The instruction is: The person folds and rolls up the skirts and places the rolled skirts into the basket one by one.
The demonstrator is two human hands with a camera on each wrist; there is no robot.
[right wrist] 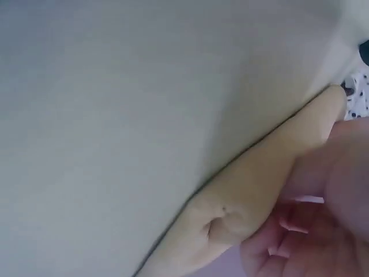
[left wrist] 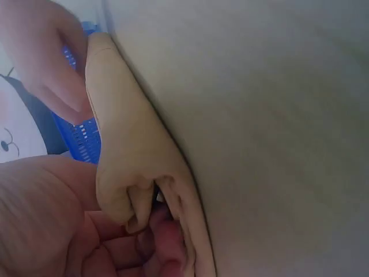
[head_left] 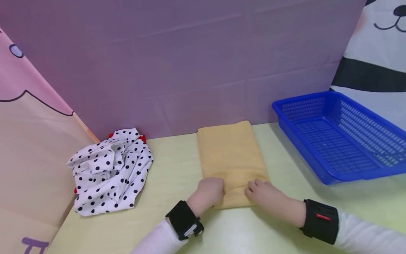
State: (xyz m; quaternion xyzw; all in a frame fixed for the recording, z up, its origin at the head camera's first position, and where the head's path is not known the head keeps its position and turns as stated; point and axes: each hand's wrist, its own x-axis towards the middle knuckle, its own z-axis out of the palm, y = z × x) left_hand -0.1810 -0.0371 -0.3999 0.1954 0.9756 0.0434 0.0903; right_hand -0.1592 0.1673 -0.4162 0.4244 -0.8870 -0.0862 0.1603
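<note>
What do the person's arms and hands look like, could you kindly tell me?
The left sleeve and right sleeve are white. The left black wristband carries a pale mark, the right black wristband a red mark. The left hand and right hand are bare.

The head view is bright, the table (head_left: 228, 227) faintly shiny; wrist views look dim, soft.

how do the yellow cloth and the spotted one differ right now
The yellow cloth is plain, while the spotted cloth is white with black dots and some red showing.
The yellow cloth is folded flat into a neat oblong; the spotted cloth lies in a crumpled heap.
Both hands hold the yellow cloth; neither touches the spotted cloth.
Both lie on the table.
</note>
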